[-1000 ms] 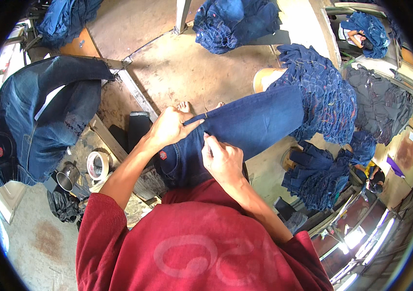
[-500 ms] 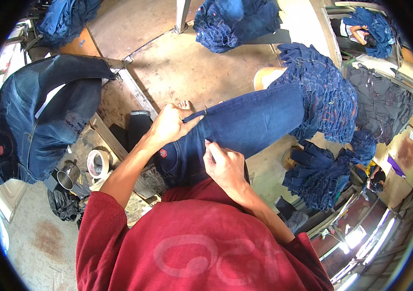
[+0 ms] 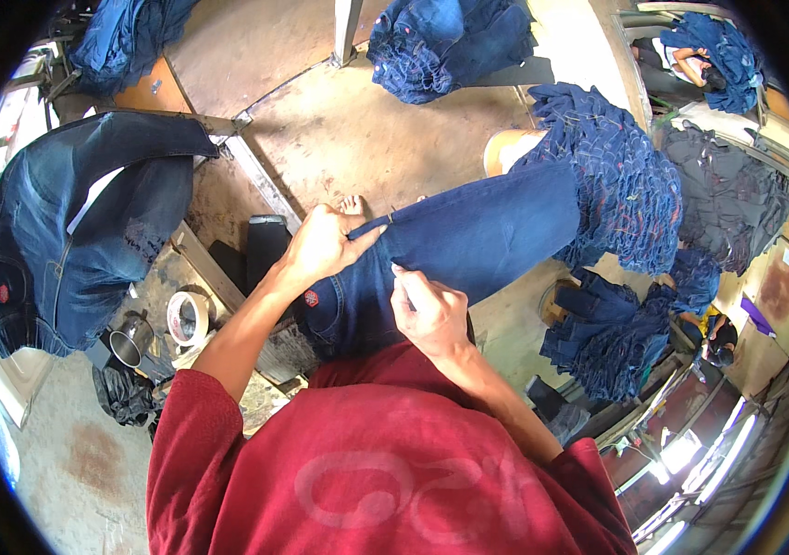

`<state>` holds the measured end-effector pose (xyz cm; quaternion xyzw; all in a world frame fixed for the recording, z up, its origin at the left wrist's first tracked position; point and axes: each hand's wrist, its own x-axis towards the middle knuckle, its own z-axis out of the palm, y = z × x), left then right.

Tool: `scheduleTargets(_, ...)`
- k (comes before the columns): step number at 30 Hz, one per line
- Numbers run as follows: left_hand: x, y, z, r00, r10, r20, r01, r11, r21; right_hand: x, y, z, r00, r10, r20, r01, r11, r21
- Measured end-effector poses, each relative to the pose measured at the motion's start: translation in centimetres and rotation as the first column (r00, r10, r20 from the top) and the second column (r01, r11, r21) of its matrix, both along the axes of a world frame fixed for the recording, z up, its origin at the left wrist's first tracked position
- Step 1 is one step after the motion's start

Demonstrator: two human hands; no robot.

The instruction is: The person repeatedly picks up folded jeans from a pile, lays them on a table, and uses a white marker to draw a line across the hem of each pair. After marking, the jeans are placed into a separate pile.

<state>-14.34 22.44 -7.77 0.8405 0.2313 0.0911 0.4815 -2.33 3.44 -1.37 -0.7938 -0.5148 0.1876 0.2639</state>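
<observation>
A pair of dark blue jeans (image 3: 496, 222) lies across my lap, its leg stretching away to the right. A red patch shows near my left wrist. My left hand (image 3: 325, 245) is closed on the far edge of the jeans, thumb and fingers pinching the fabric near a small brownish spot on the seam. Over the near side of the leg, my right hand (image 3: 433, 313) is curled, its fingertips close to the denim. A small pale tip shows at its thumb and finger; whether that is a nail or a held object is unclear.
Left, more jeans (image 3: 52, 222) hang over a support. Below them are a tape roll (image 3: 188, 318), a metal cup (image 3: 131, 340) and a black bag (image 3: 123, 393). Stacked denim (image 3: 612, 176) stands right, dark grey garments (image 3: 723, 194) beyond. Two people work at the right.
My hands and the jeans on my lap keep nearly the same places, with only a slight shift of my left hand toward me. The person at lower right has moved a little.
</observation>
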Motion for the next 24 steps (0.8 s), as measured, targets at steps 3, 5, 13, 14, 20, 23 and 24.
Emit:
scheduleTargets(3,-0.02,-0.11,-0.25,1.0,0.014,-0.011,-0.014,0.998,-0.061,-0.15,0.12,0.12,0.999,0.013,0.029,-0.012,1.0,-0.009)
scheduleTargets(5,-0.05,-0.18,-0.35,1.0,0.026,-0.01,-0.027,0.999,-0.043,-0.19,0.05,0.41,0.996,0.055,0.063,-0.049,0.994,-0.095)
scheduleTargets(13,-0.02,-0.26,-0.17,0.999,0.039,0.007,-0.039,0.999,-0.034,-0.01,0.17,0.33,1.0,-0.016,0.0,0.016,1.0,-0.014)
scheduleTargets(14,0.03,-0.23,-0.17,0.999,0.039,0.007,-0.039,0.999,-0.023,-0.04,0.24,0.18,1.0,-0.001,0.006,0.002,0.997,-0.074)
scheduleTargets(20,-0.08,-0.35,-0.11,0.999,0.039,0.006,-0.038,0.999,-0.028,0.08,-0.32,0.49,1.0,-0.003,-0.005,0.002,0.999,-0.051)
scheduleTargets(23,0.06,-0.17,-0.21,0.998,0.031,0.047,-0.03,1.0,-0.006,0.32,-0.04,0.28,0.999,-0.041,-0.025,0.04,0.999,-0.031)
scheduleTargets(24,0.06,-0.2,-0.16,0.998,0.024,0.061,-0.024,1.0,-0.001,0.4,0.08,0.22,1.0,-0.011,0.003,0.011,1.0,-0.007)
